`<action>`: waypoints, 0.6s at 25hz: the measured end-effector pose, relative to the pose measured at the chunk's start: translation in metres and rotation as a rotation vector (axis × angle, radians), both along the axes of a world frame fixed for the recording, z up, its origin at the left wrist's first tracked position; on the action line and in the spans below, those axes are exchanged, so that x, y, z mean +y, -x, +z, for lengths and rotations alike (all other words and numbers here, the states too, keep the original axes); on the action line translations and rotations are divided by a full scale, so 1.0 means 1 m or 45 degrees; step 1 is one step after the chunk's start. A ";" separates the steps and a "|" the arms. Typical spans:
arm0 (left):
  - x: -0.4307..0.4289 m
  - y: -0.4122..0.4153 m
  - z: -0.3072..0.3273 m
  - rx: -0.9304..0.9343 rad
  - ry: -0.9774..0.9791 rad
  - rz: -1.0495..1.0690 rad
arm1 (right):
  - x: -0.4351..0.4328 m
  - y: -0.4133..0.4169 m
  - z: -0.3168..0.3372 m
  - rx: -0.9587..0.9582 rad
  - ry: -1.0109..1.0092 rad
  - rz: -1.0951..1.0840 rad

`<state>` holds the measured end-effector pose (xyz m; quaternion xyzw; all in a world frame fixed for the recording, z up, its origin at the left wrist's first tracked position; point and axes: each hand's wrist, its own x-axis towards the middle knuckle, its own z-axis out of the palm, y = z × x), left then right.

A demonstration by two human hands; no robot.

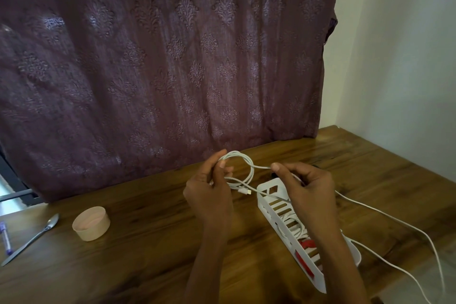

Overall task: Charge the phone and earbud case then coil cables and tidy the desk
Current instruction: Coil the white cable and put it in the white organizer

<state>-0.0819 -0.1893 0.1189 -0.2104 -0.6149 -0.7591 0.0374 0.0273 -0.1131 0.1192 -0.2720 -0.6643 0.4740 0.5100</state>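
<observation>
on the wooden tabletop (148,254), nearest on the right, a white slotted tray (264,202) lies at an angle, with a red item (307,245) toward its near end and a coiled white cord (293,223) in its middle. to the near left lie a spoon (32,239) and a purple pen (5,237), with a round beige cup (91,223) just right of them. above the tray's far end both hands hold the white cable (251,170) off the tabletop: the left hand (209,195) pinches a small loop of it, its plug end hanging below the loop, and the right hand (308,187) pinches the strand leaving the loop between thumb and forefinger. the cable's loose length trails right and near across the tabletop. behind hangs a patterned purple curtain (160,57), with a pale wall (394,57) at far right.
</observation>
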 end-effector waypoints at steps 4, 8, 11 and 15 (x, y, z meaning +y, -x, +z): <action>0.000 -0.005 0.001 0.019 0.030 0.038 | 0.007 -0.005 -0.007 -0.287 -0.366 -0.132; 0.004 -0.004 0.004 -0.200 -0.089 0.081 | 0.004 -0.002 -0.011 0.098 0.094 0.307; 0.005 -0.002 0.012 -0.316 -0.185 0.094 | -0.002 0.005 -0.017 0.253 0.136 0.510; 0.006 -0.004 0.015 -0.286 -0.200 0.106 | -0.013 0.019 -0.014 0.339 0.113 0.500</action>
